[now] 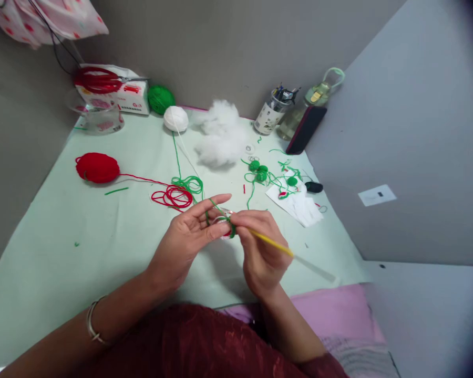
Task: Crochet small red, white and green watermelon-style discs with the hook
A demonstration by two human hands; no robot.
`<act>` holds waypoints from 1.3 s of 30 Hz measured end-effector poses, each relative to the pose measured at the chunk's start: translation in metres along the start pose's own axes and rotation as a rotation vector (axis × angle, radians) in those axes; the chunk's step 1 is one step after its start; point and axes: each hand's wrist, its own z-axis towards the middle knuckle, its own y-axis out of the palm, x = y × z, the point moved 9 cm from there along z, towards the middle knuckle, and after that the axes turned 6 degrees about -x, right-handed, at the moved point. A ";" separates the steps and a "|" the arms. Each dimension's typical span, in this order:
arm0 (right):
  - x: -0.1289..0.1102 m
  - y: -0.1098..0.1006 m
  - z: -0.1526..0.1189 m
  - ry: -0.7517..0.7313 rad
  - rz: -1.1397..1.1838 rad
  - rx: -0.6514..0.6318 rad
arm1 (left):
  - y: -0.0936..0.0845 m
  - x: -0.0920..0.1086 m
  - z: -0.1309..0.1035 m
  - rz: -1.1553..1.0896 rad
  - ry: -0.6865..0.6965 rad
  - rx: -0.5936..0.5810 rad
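Observation:
A small crocheted piece (227, 230) in red, white and green is pinched between the thumb and fingers of my left hand (189, 236), its index finger stretched out with green yarn running by it. My right hand (262, 247) grips a crochet hook (274, 243) with a yellow handle, its tip at the piece. Loose loops of green yarn (189, 183) and red yarn (173, 197) lie beyond my left hand. The red yarn leads to a red ball (98, 168) at the left. My fingers partly hide the piece.
At the back stand a tissue pack (134, 100) with red scissors (98, 80), a clear cup (102, 121), green (161, 99) and white (176, 119) balls, white stuffing (220, 136), a pen holder (268, 118), a bottle (291, 122) and a phone (306, 130). Small green pieces (261, 173) and papers (299, 205) lie right.

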 end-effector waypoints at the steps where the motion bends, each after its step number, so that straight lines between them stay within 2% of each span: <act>1: -0.005 0.002 -0.003 -0.048 -0.091 -0.008 | 0.000 -0.002 0.001 -0.030 -0.013 0.003; 3: -0.011 0.003 -0.006 -0.126 -0.199 -0.010 | 0.002 -0.008 0.003 -0.100 -0.091 -0.020; 4: -0.010 0.002 -0.006 -0.122 -0.181 -0.011 | 0.003 -0.011 0.003 -0.132 -0.135 -0.034; 5: -0.005 -0.001 -0.004 -0.074 -0.104 0.004 | 0.003 -0.013 0.004 -0.156 -0.168 -0.043; 8: 0.026 -0.008 0.002 0.220 0.311 0.070 | -0.001 -0.010 0.004 -0.157 -0.172 -0.030; 10: 0.041 -0.001 0.003 0.365 0.564 0.074 | -0.003 -0.005 0.003 -0.100 -0.118 -0.022; 12: 0.047 0.009 0.001 0.438 0.696 0.036 | -0.002 -0.001 0.002 -0.031 -0.056 -0.033; 17: 0.050 0.020 -0.006 0.449 0.716 -0.014 | 0.001 0.001 0.000 0.105 0.011 -0.036; 23: 0.053 0.019 -0.007 0.487 0.702 -0.020 | -0.008 0.006 -0.001 0.213 0.036 0.049; 28: 0.043 0.016 0.014 0.410 0.657 -0.048 | -0.017 0.042 0.000 0.552 0.249 0.218; 30: 0.034 0.012 0.026 0.328 0.572 -0.062 | -0.015 0.048 0.005 0.561 0.259 0.200; 33: 0.018 0.007 0.039 0.134 0.386 -0.064 | -0.010 0.043 0.016 0.396 0.176 0.111; 36: 0.006 0.006 0.039 -0.061 0.209 -0.066 | -0.012 0.033 0.023 0.229 0.113 0.085; 39: 0.009 0.009 0.034 -0.105 0.159 -0.062 | -0.015 0.021 0.025 0.162 0.058 0.073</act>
